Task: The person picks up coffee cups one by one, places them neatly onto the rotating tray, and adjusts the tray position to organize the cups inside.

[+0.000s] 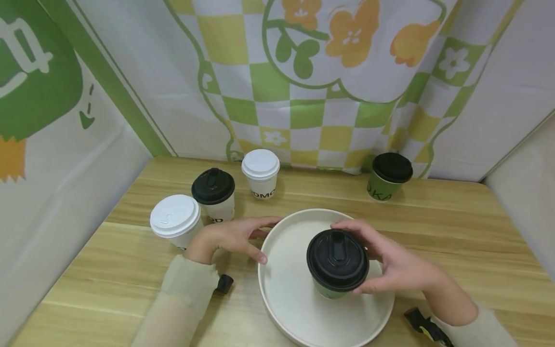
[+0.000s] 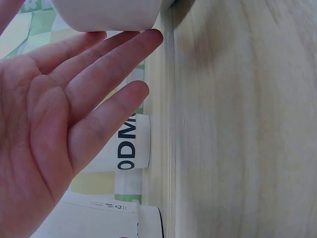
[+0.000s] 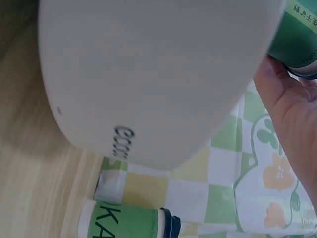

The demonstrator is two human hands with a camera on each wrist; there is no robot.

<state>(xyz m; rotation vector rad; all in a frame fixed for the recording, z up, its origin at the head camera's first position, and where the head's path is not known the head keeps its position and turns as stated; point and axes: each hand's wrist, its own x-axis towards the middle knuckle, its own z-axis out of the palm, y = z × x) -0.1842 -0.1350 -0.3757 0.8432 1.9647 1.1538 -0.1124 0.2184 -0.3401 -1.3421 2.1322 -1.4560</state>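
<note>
My right hand (image 1: 401,265) grips a green paper cup (image 3: 296,42) with a black lid (image 1: 337,260), thumb on the near side and fingers round the far side. The cup is over the round cream tray (image 1: 286,299); whether its base touches the tray I cannot tell. At the tray's left rim is my left hand (image 1: 236,238), its fingers extended. In the left wrist view, the fingertips (image 2: 151,39) touch the tray's pale outer wall (image 2: 109,15). The right wrist view is largely filled by the tray's side (image 3: 148,74), which bears small dark print.
Left of the tray stand a white-lidded cup (image 1: 175,219), a black-lidded white cup (image 1: 214,193) and another white-lidded cup (image 1: 261,171). A green cup (image 1: 383,185) with a black lid is at the back right. Behind the wooden table (image 1: 455,231) hangs a checkered curtain (image 1: 308,115).
</note>
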